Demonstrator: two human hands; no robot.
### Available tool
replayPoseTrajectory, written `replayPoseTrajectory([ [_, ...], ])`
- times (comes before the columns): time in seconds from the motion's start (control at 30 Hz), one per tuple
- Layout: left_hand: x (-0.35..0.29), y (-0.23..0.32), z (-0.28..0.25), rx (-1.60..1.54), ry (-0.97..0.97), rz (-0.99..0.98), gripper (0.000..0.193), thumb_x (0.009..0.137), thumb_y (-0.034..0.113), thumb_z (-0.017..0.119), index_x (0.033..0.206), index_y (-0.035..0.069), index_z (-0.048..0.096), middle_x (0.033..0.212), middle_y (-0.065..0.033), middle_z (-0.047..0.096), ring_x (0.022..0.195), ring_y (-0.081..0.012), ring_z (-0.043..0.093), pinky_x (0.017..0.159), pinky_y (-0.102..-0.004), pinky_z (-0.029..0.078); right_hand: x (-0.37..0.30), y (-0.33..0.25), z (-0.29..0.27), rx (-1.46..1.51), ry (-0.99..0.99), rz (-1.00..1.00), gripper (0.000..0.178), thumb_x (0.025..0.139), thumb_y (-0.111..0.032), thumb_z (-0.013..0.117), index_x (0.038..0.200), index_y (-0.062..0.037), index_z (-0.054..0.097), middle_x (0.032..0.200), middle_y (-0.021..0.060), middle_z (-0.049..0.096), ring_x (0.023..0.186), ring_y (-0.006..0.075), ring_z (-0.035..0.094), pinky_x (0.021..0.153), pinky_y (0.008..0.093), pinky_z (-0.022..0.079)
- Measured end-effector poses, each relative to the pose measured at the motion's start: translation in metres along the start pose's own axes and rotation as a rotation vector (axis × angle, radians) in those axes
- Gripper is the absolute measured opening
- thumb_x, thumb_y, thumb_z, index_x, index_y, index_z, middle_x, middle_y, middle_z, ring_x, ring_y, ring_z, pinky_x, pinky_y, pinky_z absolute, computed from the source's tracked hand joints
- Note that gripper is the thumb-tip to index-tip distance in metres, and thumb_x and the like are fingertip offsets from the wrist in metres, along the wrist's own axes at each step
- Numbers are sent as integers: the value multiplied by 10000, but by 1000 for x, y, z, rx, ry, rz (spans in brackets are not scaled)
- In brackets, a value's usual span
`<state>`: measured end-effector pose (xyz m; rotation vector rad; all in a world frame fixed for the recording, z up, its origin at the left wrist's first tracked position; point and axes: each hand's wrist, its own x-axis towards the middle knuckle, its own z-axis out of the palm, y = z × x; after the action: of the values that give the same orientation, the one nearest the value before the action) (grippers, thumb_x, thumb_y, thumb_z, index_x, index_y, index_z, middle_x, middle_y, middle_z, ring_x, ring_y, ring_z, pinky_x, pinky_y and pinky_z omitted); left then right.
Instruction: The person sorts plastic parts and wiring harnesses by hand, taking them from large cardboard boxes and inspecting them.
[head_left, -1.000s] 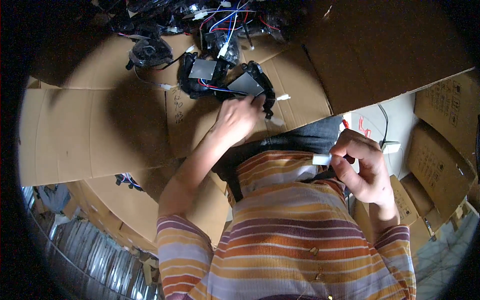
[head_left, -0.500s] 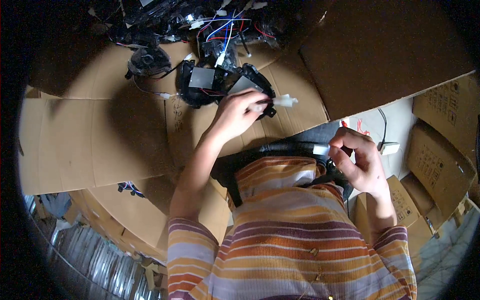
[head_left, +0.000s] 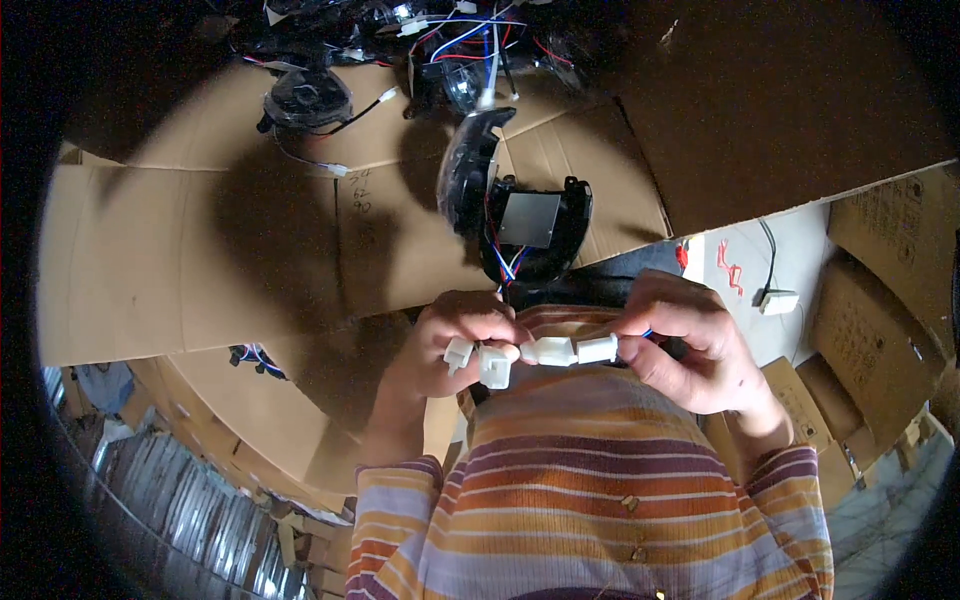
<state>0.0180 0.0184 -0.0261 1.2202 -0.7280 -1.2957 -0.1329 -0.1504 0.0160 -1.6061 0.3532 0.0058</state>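
My left hand (head_left: 455,330) is closed around wires, with several white plastic wire connectors (head_left: 494,367) sticking out of its fingers. My right hand (head_left: 690,340) pinches another white connector (head_left: 597,348), a bit of blue wire showing at its fingers. That connector meets end to end with a white connector (head_left: 550,351) from my left hand; whether they are joined I cannot tell. Wires run from my left hand up to a black curved lamp housing (head_left: 567,245) with a silver plate (head_left: 529,219). A second black housing with a clear cover (head_left: 465,175) leans beside it, tilted on edge.
Unfolded cardboard (head_left: 200,270) covers the work surface. More black lamp units with wires (head_left: 470,60) are heaped at the far side, and one round unit (head_left: 307,98) lies apart. A white power adapter (head_left: 779,303) and cardboard boxes (head_left: 870,310) are at the right.
My left hand has come down and nearer with the connectors, pulling the two housings nearer and tilting one. The right hand's connector now meets one from the left.
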Motion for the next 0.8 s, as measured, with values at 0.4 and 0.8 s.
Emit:
replayPoseTrajectory([
  [0.4,1,3,-3,256,-187,52,158,593,-6,589,745,1,548,561,-59,486,489,-190,461,480,-292,360,-10,-3,10,-175,65,-8,37,659,-34,538,676,-5,522,631,88,510,596,227,487,532,309,394],
  [0.8,3,-3,1,318,-210,46,234,548,-35,596,770,10,539,668,-90,531,587,-223,501,544,-296,386,-10,2,14,-262,45,-59,84,646,-34,546,711,11,518,665,122,500,616,276,497,540,353,419],
])
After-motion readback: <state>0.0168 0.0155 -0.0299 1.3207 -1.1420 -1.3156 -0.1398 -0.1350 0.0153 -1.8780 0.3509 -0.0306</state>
